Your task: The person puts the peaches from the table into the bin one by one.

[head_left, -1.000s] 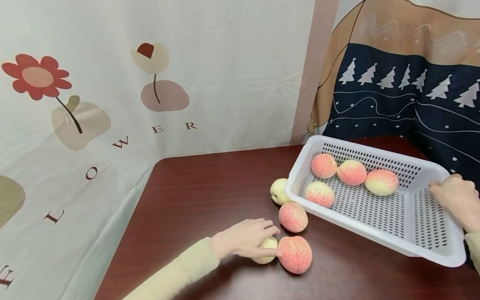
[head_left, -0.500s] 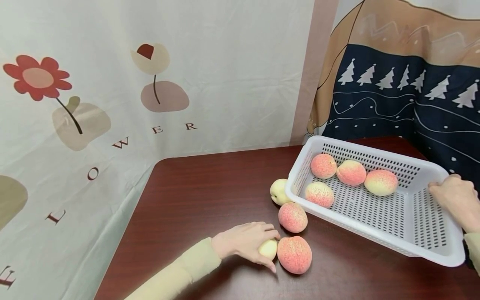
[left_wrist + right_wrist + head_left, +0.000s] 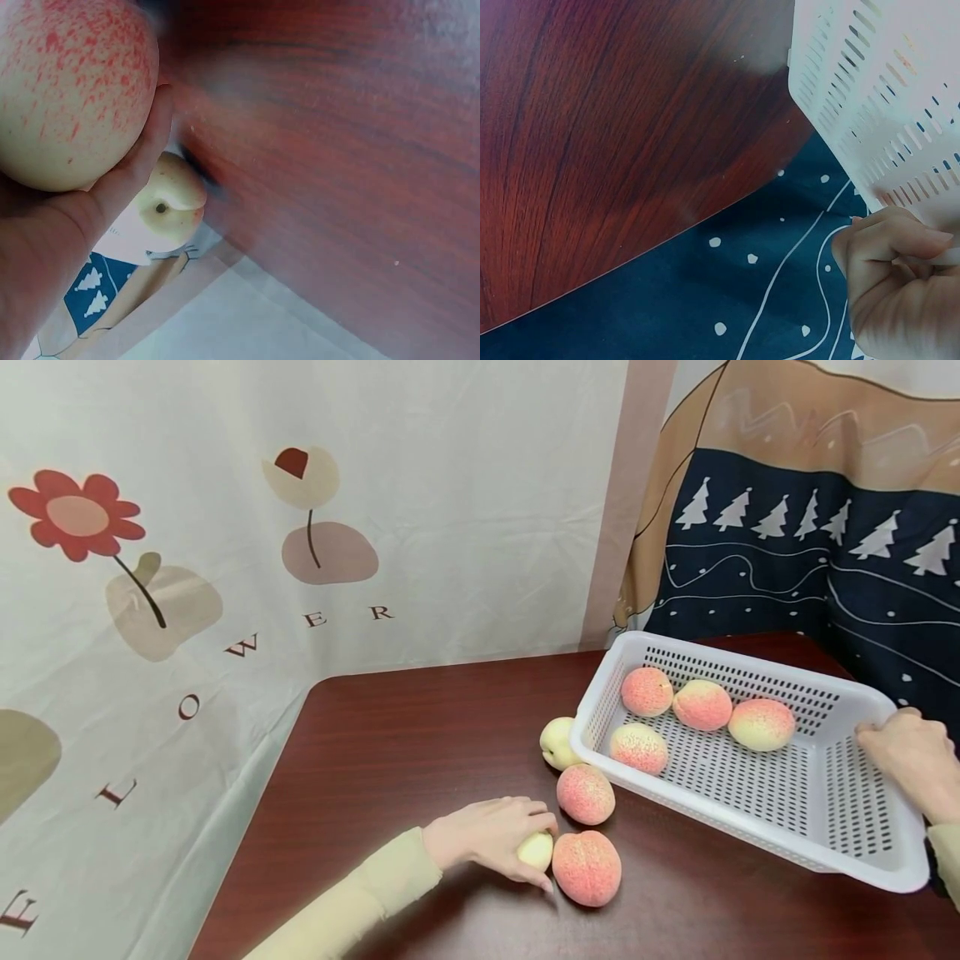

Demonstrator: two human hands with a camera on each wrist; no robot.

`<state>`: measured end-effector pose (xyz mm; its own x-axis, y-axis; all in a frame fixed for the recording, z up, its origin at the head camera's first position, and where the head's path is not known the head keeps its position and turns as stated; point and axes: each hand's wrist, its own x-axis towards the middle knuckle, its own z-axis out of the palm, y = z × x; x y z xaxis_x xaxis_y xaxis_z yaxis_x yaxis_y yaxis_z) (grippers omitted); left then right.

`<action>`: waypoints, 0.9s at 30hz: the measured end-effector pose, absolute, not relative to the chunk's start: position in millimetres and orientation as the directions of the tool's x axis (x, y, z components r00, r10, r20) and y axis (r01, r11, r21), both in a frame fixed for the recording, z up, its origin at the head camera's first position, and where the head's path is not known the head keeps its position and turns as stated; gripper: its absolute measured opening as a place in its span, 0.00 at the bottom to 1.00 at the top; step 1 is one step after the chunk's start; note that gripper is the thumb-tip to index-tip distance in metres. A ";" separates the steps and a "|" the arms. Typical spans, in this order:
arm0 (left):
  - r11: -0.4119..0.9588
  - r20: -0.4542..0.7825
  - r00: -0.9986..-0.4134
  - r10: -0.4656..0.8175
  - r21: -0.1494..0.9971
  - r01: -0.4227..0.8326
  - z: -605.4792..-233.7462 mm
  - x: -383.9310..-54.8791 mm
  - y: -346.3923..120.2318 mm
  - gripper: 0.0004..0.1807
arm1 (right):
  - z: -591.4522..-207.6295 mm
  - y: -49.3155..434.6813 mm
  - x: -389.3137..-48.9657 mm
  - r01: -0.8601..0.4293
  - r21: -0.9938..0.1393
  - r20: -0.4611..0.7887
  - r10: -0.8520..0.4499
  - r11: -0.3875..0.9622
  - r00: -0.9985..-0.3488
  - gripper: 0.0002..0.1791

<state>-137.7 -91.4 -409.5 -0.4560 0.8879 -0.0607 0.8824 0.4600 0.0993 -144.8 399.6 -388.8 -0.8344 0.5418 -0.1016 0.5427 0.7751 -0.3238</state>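
Note:
My left hand (image 3: 495,837) has its fingers and thumb curled round a peach (image 3: 536,852) low over the table, its pale yellow side showing in the head view. In the left wrist view the held peach (image 3: 75,90) also shows red speckles. Just right of it lies a larger pink peach (image 3: 587,868), with another pink peach (image 3: 586,794) behind. A pale yellow peach (image 3: 558,743) sits against the left corner of a white perforated basket (image 3: 750,814). My right hand (image 3: 917,760) grips the basket's right rim, seen too in the right wrist view, where the hand (image 3: 900,277) closes on the edge.
Several peaches (image 3: 702,705) rest toward the basket's far left part. The dark red wooden table (image 3: 405,752) ends at a white flower-print curtain (image 3: 465,527) behind and a navy tree-print cloth (image 3: 750,560) at the right.
My left thumb has moved down from across the peach's front to its near side, and the fingers have wrapped further round it. The right hand and basket stay in place.

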 end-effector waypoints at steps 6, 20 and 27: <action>0.453 -0.046 -0.451 0.892 0.078 0.888 -402.5 -140.6 -91.5 0.28 | -388.3 399.1 -144.9 0.539 -0.323 -0.093 0.541 0.777 -0.836 0.32; 0.406 -0.011 -0.406 0.914 0.057 0.912 -370.1 -152.3 -78.2 0.27 | -390.3 398.9 -144.8 0.543 -0.324 -0.099 0.543 0.774 -0.834 0.32; 0.354 0.012 -0.356 0.934 0.081 0.932 -358.8 -162.0 -63.8 0.24 | -389.8 399.5 -146.0 0.554 -0.309 -0.096 0.554 0.773 -0.827 0.32</action>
<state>-162.0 -63.8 -358.8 -0.3562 0.9343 0.0119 0.9317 0.3541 0.0807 -146.0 399.5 -389.8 -0.8272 0.5537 -0.0959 0.5536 0.7735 -0.3086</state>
